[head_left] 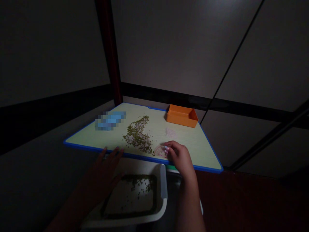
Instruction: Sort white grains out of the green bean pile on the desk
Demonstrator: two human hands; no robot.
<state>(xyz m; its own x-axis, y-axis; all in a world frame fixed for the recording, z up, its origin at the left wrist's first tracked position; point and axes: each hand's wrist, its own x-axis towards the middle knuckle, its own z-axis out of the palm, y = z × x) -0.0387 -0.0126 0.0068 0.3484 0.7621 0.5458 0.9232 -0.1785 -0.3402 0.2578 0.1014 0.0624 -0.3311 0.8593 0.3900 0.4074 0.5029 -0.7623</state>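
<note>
Small greenish-brown beans or seeds (138, 133) lie scattered in a loose patch on a pale yellow-green board (190, 151) with a blue rim. My right hand (180, 158) is over the board's front part, right of the patch, thumb and fingertips brought together; whatever they pinch is too small to make out. Beneath the fingertips is a printed pinkish pattern. My left hand (106, 172) is in shadow at the board's front edge, fingers stretched and apart, holding nothing. Below it, a white bin (162, 209) contains more beans, gathered mostly along its inside edges.
An orange open box (182, 120) stands at the board's back right. A blurred blue thing (110, 120) lies at the back left. Grey panels (164, 48) rise behind the board, with a dark red post (111, 51) at the left. Dark reddish floor (243, 199) shows at the lower right.
</note>
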